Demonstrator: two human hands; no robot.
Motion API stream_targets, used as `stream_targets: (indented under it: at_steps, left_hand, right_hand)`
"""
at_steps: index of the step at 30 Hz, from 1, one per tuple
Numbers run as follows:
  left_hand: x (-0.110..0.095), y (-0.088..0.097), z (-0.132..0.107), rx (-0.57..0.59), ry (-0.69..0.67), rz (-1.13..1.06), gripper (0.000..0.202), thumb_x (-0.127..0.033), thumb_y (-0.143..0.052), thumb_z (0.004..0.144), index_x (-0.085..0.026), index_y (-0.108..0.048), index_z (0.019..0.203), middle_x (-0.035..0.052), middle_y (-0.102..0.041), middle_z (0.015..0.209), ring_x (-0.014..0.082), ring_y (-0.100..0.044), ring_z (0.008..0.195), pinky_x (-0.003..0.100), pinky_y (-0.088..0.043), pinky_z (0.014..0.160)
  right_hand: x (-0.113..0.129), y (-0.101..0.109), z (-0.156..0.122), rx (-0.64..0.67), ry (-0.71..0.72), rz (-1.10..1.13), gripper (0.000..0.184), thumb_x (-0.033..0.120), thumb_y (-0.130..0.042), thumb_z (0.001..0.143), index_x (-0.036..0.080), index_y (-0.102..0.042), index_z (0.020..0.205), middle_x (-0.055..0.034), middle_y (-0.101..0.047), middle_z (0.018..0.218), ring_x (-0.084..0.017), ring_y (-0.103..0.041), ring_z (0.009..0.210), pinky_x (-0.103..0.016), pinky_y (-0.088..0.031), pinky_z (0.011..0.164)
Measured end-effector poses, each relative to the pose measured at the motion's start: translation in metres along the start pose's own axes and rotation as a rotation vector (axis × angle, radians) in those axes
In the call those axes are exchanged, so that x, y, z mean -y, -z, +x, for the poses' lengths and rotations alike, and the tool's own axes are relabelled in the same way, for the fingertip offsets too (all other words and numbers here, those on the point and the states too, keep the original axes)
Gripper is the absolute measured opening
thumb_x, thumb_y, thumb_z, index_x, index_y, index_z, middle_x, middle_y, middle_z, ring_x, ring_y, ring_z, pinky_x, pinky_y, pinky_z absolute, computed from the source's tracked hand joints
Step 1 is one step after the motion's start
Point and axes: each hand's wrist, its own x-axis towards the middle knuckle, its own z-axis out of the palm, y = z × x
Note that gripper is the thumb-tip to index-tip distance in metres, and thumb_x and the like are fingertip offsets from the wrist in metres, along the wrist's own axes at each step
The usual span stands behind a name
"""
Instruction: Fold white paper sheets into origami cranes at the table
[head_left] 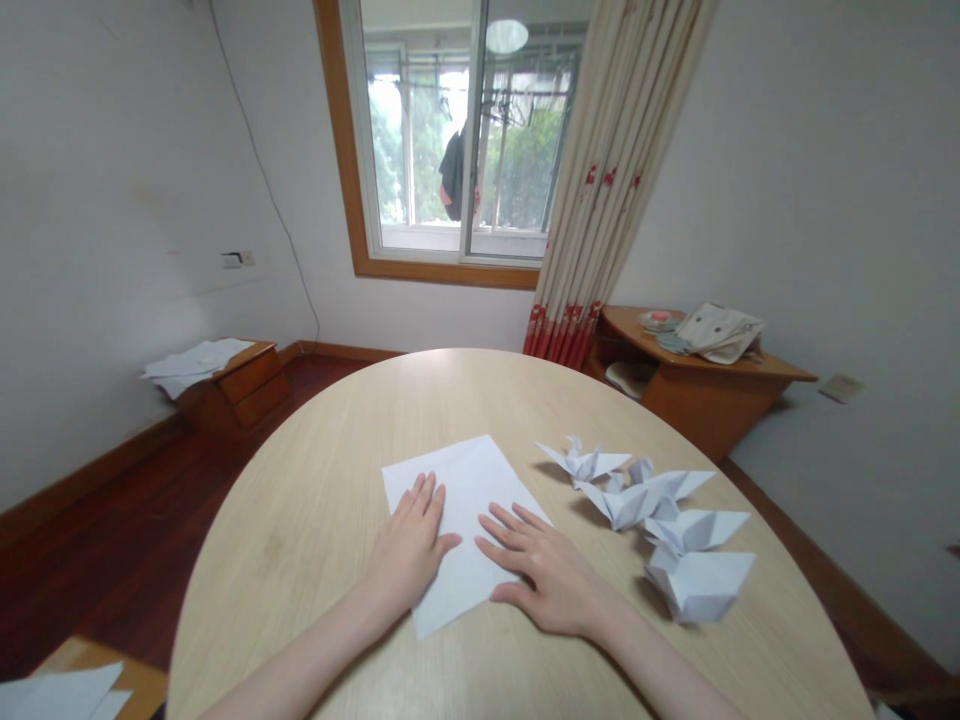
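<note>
A white sheet of paper (pixel 469 490) lies flat and slightly turned on the round wooden table (pixel 315 540). My left hand (pixel 412 540) rests palm down across the sheet's left edge, fingers stretched out and thumb pointing right. Over its right edge lies my right hand (pixel 540 565), also palm down with the fingers spread. Neither hand grips anything. Parts of the paper's left and right edges are hidden under the hands. Several folded white paper cranes (pixel 701 585) stand close together on the table to the right of my right hand.
A wooden corner cabinet (pixel 667 400) at the back right carries a cloth bag (pixel 720 330). Loose papers (pixel 196 362) lie on a small drawer cabinet (pixel 251 390) at the left. More white sheets (pixel 64 692) sit at the lower left. A curtain (pixel 607 170) hangs beside the window.
</note>
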Motion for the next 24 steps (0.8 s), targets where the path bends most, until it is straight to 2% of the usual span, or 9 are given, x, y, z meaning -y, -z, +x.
stream_targets:
  at_steps: [4,9,13,16,18,20,23,24]
  left_hand:
    - [0.003,0.003,0.001,0.001,0.088,-0.048,0.049,-0.029,-0.053,0.091,-0.009,-0.044,0.136,0.02,-0.037,0.147,0.0301,-0.033,0.137,0.047,-0.04,0.107]
    - [0.001,0.008,0.002,0.009,0.09,-0.089,0.037,-0.023,-0.051,0.093,-0.014,-0.053,0.128,0.0156,-0.043,0.145,0.0282,-0.042,0.133,0.043,-0.046,0.102]
    - [-0.003,0.013,0.002,0.015,0.03,-0.185,0.029,-0.017,-0.046,0.093,-0.016,-0.062,0.117,0.0125,-0.056,0.136,0.0252,-0.053,0.125,0.039,-0.046,0.102]
    - [-0.005,0.022,0.001,0.042,-0.08,-0.281,0.024,-0.021,-0.047,0.094,-0.016,-0.066,0.108,0.0114,-0.062,0.128,0.024,-0.057,0.12,0.039,-0.045,0.102]
    - [-0.007,0.032,-0.001,0.101,-0.153,-0.363,0.019,-0.028,-0.052,0.093,-0.017,-0.066,0.098,0.0103,-0.065,0.121,0.0234,-0.059,0.114,0.038,-0.046,0.099]
    - [-0.009,0.042,-0.002,0.171,-0.201,-0.447,0.02,-0.037,-0.064,0.086,-0.018,-0.063,0.089,0.0086,-0.065,0.115,0.0229,-0.061,0.106,0.035,-0.048,0.092]
    - [-0.011,0.049,-0.004,0.223,-0.259,-0.493,0.049,-0.051,-0.083,0.06,-0.018,-0.055,0.085,0.008,-0.061,0.11,0.0248,-0.06,0.098,0.035,-0.05,0.084]
    - [-0.012,0.049,-0.004,0.229,-0.272,-0.481,0.053,-0.051,-0.085,0.056,-0.018,-0.054,0.085,0.0081,-0.06,0.11,0.0254,-0.059,0.097,0.036,-0.049,0.082]
  right_hand:
    - [0.003,0.001,0.0,0.016,0.007,0.024,0.055,0.046,-0.062,0.086,0.017,-0.055,0.133,-0.0151,-0.047,0.142,-0.033,-0.037,0.135,-0.055,-0.033,0.11]
    - [0.01,0.003,0.0,0.053,-0.011,-0.015,0.046,0.035,-0.056,0.09,0.015,-0.056,0.132,-0.0133,-0.049,0.141,-0.035,-0.04,0.133,-0.052,-0.04,0.106]
    - [0.016,0.006,0.0,0.094,-0.041,-0.051,0.046,0.034,-0.054,0.091,0.012,-0.057,0.131,-0.0149,-0.051,0.139,-0.037,-0.043,0.13,-0.052,-0.044,0.102]
    - [0.019,0.007,-0.001,0.114,-0.06,-0.068,0.045,0.036,-0.053,0.091,0.012,-0.058,0.129,-0.0153,-0.052,0.138,-0.038,-0.045,0.128,-0.053,-0.046,0.099]
    - [0.019,0.007,-0.002,0.112,-0.064,-0.072,0.045,0.036,-0.052,0.092,0.012,-0.059,0.128,-0.016,-0.053,0.137,-0.038,-0.047,0.127,-0.054,-0.048,0.097]
    - [0.019,0.007,-0.003,0.093,-0.061,-0.062,0.044,0.036,-0.052,0.092,0.011,-0.059,0.127,-0.0171,-0.054,0.135,-0.038,-0.048,0.126,-0.054,-0.049,0.095]
    - [0.018,0.006,-0.004,0.054,-0.054,-0.037,0.043,0.036,-0.053,0.091,0.012,-0.062,0.125,-0.0178,-0.057,0.132,-0.038,-0.049,0.125,-0.053,-0.05,0.094]
    - [0.018,0.006,-0.004,0.051,-0.054,-0.033,0.042,0.036,-0.053,0.091,0.012,-0.062,0.124,-0.0178,-0.057,0.132,-0.038,-0.05,0.125,-0.053,-0.05,0.094]
